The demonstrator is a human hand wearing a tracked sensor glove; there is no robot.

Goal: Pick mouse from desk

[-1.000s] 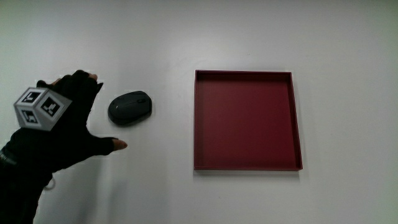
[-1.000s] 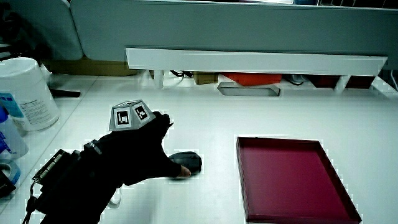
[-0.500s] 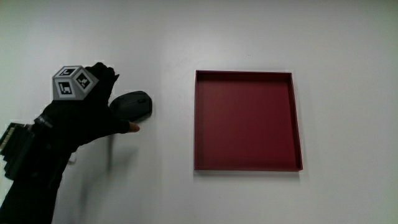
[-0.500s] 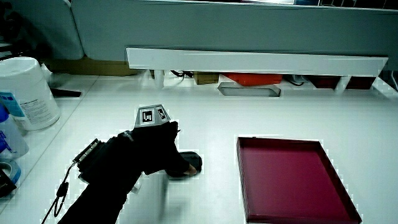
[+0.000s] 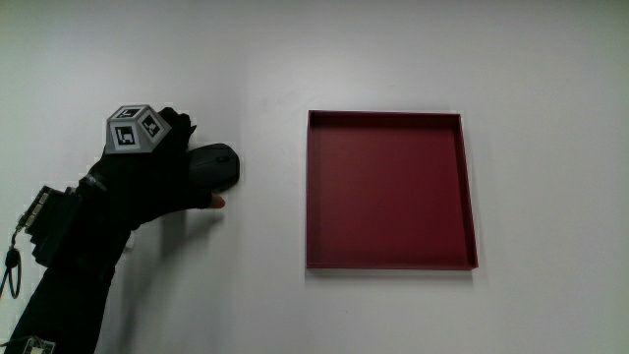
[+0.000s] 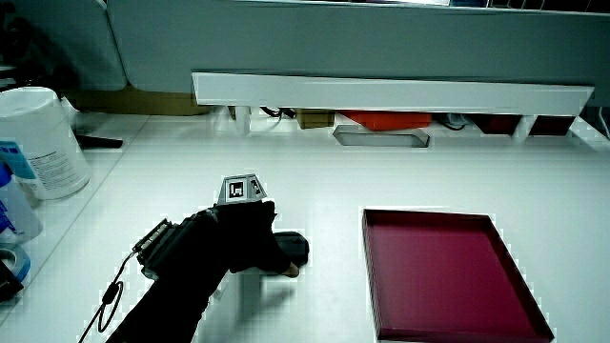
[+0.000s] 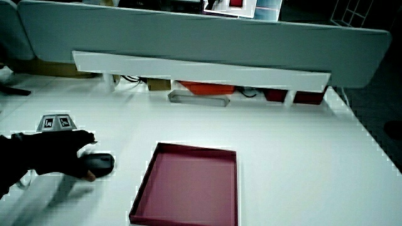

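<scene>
The hand point(image 5: 147, 177) lies cupped over the mouse point(image 5: 218, 165), fingers curled onto it (thumb on the person's side).

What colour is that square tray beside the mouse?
Dark red, the tray shows best in the main view.

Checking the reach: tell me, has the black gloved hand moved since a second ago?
Yes. The hand moved toward the red square tray and now covers the dark mouse.
</scene>
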